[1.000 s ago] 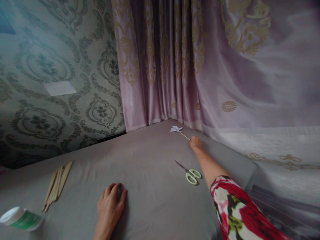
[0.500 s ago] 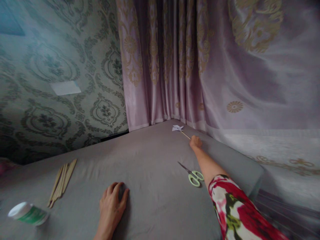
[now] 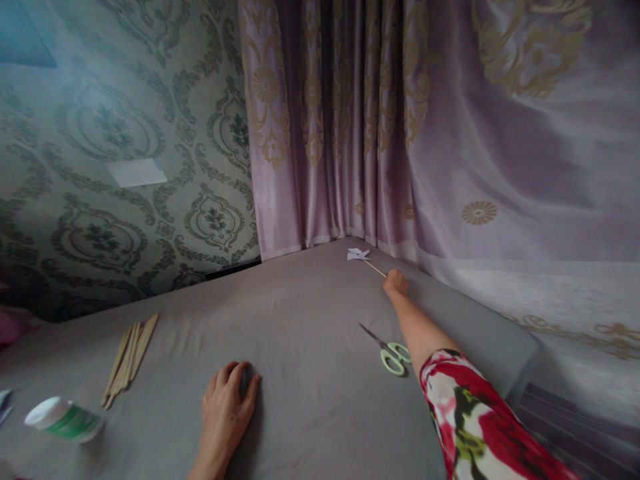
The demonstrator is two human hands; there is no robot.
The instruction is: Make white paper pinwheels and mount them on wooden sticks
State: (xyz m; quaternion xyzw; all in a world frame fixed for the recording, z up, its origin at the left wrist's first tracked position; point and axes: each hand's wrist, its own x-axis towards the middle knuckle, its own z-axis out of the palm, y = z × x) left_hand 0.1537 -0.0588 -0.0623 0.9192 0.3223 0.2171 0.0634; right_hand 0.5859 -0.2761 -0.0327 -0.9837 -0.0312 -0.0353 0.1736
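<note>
At the far corner of the grey-covered surface [image 3: 300, 313], a white paper pinwheel [image 3: 358, 255] on a thin stick points away from me. My right hand [image 3: 397, 283] is closed round the near end of that stick, arm stretched out. Green-handled scissors [image 3: 393, 357] lie beside my right forearm, which covers part of one handle loop. My left hand [image 3: 229, 407] rests palm down on the cloth, fingers curved and thumb apart, holding nothing.
Several flat wooden sticks [image 3: 131, 360] lie in a bundle on the left. Nearer stands a white and green plastic bottle [image 3: 65, 419], leaning in view. Mauve curtains [image 3: 320, 133] and a patterned wall [image 3: 125, 133] border the far side.
The view has turned slightly left, so everything sits a little further right. Both hands, the pinwheel and the scissors keep nearly the same places on the cloth.
</note>
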